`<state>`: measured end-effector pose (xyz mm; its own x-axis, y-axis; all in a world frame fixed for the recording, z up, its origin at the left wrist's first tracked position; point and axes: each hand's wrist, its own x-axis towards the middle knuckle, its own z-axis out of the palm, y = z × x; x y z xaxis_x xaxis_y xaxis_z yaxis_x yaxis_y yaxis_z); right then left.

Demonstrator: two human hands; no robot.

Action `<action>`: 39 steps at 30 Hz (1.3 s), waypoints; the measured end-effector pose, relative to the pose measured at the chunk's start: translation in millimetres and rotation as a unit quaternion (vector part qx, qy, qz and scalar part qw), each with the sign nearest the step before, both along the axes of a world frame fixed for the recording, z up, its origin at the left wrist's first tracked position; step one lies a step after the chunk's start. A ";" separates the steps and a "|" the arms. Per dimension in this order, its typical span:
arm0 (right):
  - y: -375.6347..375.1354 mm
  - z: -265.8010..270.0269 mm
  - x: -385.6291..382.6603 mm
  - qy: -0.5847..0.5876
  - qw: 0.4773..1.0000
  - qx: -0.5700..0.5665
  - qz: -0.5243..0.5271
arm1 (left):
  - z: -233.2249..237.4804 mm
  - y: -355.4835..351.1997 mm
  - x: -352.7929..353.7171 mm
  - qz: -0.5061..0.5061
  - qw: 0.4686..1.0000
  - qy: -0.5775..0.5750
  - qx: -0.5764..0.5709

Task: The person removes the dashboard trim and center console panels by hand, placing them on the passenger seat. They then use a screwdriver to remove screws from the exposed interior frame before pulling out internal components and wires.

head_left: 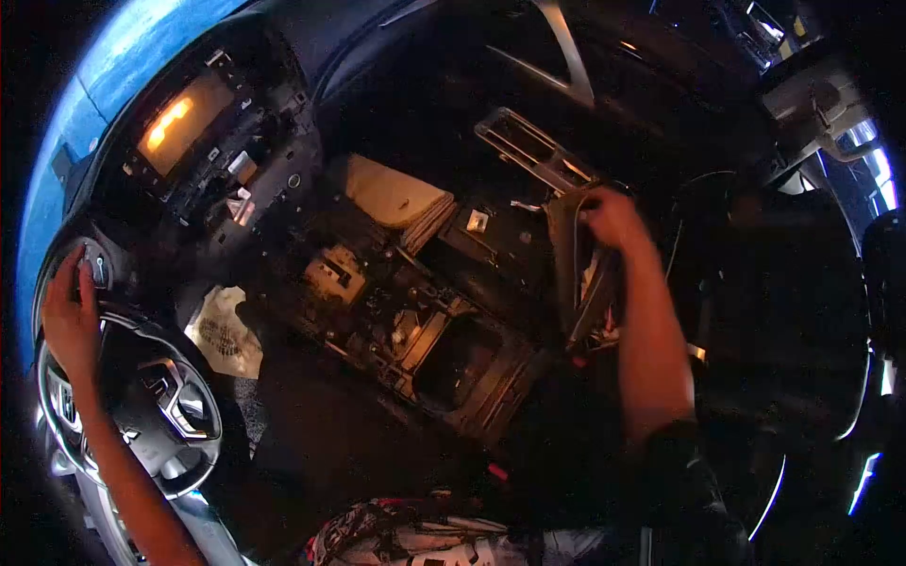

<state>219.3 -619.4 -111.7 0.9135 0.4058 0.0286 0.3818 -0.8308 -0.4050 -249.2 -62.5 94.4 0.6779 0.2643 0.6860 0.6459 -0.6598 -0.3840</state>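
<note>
My left hand (69, 316) is raised over the top of the steering wheel (218, 415), its fingers stretched out against the instrument cluster housing (98, 268). My right hand (612, 219) reaches over to the passenger seat side. Its fingers are curled round the upper end of a dark trim panel (566, 247), which stands tilted. Just beyond that hand lies a long frame-like trim piece (533, 146) with rectangular openings. Between my arms is the stripped centre console (505, 401), with its inner parts and an open bin showing.
A lit screen (189, 123) sits in the opened dashboard (293, 156). A pale flat piece (392, 189) rests ahead of the console. Paper with a shoe print (226, 335) covers the driver's footwell. Patterned cloth (406, 536) shows at the bottom edge. Much of the cabin is dark.
</note>
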 end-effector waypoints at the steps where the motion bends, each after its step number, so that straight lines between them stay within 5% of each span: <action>1: -19.8 -0.3 4.1 -0.003 1.000 0.002 -0.023 | 0.4 1.3 0.3 -0.005 1.000 -0.004 -0.009; 3: -45.6 -7.9 0.5 -0.007 0.998 0.012 -0.068 | 2.4 -2.5 1.9 0.004 1.000 -0.008 -0.017; 8: -36.0 -36.1 -53.8 0.112 0.963 -0.231 -0.087 | 1.5 6.7 -2.8 -0.043 0.999 0.008 0.024; 12: -52.9 -44.8 -63.4 0.059 0.986 -0.158 -0.020 | 1.7 -1.6 -0.1 -0.005 1.000 -0.003 0.030; 14: -52.5 -47.7 -59.3 0.043 0.995 -0.065 -0.067 | 2.1 -7.9 4.9 0.000 0.999 -0.013 0.030; 17: -55.5 -41.6 -59.6 -0.014 0.956 0.083 -0.283 | 3.0 -11.0 5.1 0.008 1.000 -0.019 -0.016; 24: -67.2 -113.2 -119.9 0.028 0.981 0.033 -0.191 | 6.9 -9.9 2.5 -0.039 0.999 -0.008 0.023; 26: -70.1 -138.8 -119.4 0.048 0.986 -0.153 -0.053 | 6.3 -15.6 3.8 -0.030 0.999 -0.017 -0.004; 27: -74.6 -152.9 -112.9 0.063 0.930 -0.351 0.084 | 7.2 -22.4 6.4 -0.010 1.000 -0.024 -0.013; 29: -78.4 -178.6 -106.1 0.081 0.860 -0.477 0.160 | 10.5 -34.2 9.7 0.001 0.999 -0.027 -0.032; 32: -73.0 -190.1 -109.7 0.119 0.919 -0.375 0.001 | 9.2 -29.5 8.8 -0.007 1.000 -0.019 -0.021; 34: -60.2 -171.6 -117.6 0.147 0.907 -0.385 -0.084 | 11.3 -32.7 9.3 -0.005 0.999 -0.012 -0.029; 37: -46.9 -140.1 -126.0 0.216 0.888 -0.398 -0.075 | 11.8 -36.4 9.7 -0.015 0.999 -0.025 -0.028; 39: -84.4 -192.6 -107.0 0.160 0.927 -0.340 0.015 | 10.3 -34.1 11.1 -0.016 0.999 -0.035 -0.027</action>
<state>112.3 -703.8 -304.3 0.8194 0.2565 -0.5126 0.3599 -0.9263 0.1117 -238.1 -96.6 104.6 0.6365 0.2819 0.7179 0.6491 -0.6985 -0.3012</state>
